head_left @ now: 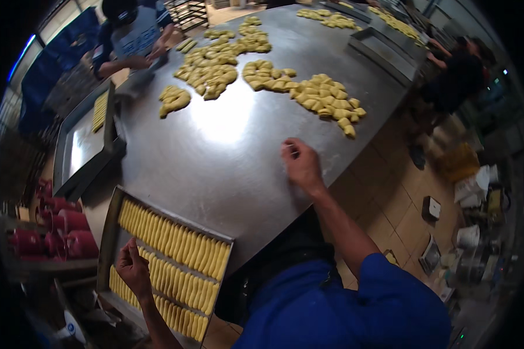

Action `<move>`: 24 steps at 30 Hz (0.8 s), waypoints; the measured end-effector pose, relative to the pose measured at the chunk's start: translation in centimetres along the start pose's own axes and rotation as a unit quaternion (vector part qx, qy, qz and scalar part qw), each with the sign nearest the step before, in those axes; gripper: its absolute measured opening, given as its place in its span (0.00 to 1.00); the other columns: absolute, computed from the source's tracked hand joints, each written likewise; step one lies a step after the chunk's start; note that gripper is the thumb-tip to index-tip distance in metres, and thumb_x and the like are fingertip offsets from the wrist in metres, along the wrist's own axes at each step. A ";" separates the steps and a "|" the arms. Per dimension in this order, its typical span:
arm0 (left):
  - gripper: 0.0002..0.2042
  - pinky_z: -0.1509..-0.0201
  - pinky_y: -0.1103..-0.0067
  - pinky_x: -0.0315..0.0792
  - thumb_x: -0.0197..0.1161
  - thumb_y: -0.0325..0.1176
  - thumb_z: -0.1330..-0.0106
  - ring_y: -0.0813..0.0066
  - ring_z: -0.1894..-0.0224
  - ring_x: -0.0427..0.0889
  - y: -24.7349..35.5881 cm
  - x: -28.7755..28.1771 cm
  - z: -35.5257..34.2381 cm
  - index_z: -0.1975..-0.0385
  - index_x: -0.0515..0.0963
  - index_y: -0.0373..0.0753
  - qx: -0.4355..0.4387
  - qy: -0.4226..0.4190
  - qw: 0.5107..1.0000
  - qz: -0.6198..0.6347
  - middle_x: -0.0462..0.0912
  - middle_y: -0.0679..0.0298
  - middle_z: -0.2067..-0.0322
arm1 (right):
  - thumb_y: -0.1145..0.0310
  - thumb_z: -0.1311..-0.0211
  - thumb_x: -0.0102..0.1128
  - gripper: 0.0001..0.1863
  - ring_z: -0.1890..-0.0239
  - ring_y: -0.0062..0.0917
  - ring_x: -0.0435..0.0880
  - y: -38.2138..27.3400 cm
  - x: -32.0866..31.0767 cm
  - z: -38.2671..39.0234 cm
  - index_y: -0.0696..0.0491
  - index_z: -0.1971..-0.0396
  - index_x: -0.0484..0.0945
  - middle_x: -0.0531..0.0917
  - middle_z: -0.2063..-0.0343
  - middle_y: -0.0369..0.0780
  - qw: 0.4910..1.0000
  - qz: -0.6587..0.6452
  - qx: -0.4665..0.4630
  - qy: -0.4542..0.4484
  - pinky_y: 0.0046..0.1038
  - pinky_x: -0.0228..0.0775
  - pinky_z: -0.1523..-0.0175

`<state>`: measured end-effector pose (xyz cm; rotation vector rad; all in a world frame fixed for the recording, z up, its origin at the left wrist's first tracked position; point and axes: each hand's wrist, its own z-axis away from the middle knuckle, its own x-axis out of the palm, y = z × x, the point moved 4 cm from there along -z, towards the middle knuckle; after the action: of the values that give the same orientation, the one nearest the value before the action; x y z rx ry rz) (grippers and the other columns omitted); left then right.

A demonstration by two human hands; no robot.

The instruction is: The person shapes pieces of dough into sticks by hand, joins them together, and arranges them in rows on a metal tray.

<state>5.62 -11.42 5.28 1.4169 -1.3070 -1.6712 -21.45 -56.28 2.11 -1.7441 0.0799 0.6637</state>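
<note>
Metal table (163, 157) below right hand (304, 167); dough (177, 238) below left hand (133, 269) — grips curled, contents unclear

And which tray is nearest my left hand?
The near-left tray, with three rows of dough sticks. Your left hand shows over it; the far-left tray and the grey tray at top right lie farther off.

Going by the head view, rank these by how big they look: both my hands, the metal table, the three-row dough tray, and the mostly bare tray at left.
1. Metal table
2. Three-row dough tray
3. Mostly bare tray
4. Right hand and left hand: too alike to rank
</note>
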 end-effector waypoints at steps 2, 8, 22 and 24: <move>0.14 0.81 0.87 0.58 0.62 0.40 0.21 0.91 0.84 0.68 3.3 3.8 0.3 0.48 0.83 0.36 -0.003 -0.059 0.998 0.021 0.79 0.71 0.80 | 0.62 0.28 0.65 0.13 0.66 0.26 0.88 5.4 -5.5 -1.5 0.58 0.56 0.85 0.88 0.70 0.42 0.988 0.094 0.032 0.120 0.32 0.80 0.56; 0.15 0.75 0.89 0.69 0.63 0.37 0.21 0.89 0.74 0.77 9.2 12.6 0.5 0.43 0.82 0.36 0.073 -0.180 0.981 0.014 0.82 0.69 0.72 | 0.62 0.29 0.64 0.13 0.64 0.30 0.89 18.9 -15.2 -7.2 0.58 0.60 0.85 0.88 0.70 0.46 0.951 0.189 0.121 0.214 0.34 0.79 0.56; 0.23 0.62 0.80 0.80 0.63 0.36 0.22 0.80 0.66 0.83 10.4 30.3 5.6 0.32 0.72 0.32 -0.065 -0.458 0.879 0.117 0.85 0.55 0.47 | 0.69 0.33 0.67 0.11 0.64 0.36 0.85 3.0 -3.0 6.5 0.60 0.57 0.80 0.83 0.61 0.46 0.995 -0.074 -0.072 -0.004 0.33 0.81 0.54; 0.24 0.59 0.80 0.80 0.62 0.39 0.21 0.78 0.60 0.84 8.9 31.9 4.9 0.31 0.71 0.34 -0.170 -0.476 0.846 0.168 0.83 0.57 0.44 | 0.69 0.31 0.65 0.12 0.62 0.36 0.86 0.2 -1.5 5.9 0.61 0.54 0.79 0.83 0.61 0.47 0.975 -0.123 -0.150 -0.108 0.32 0.81 0.53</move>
<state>-8.95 -41.26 1.15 0.0531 -1.4912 -2.2764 -25.11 -51.40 1.89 -1.9166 -0.4011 0.7028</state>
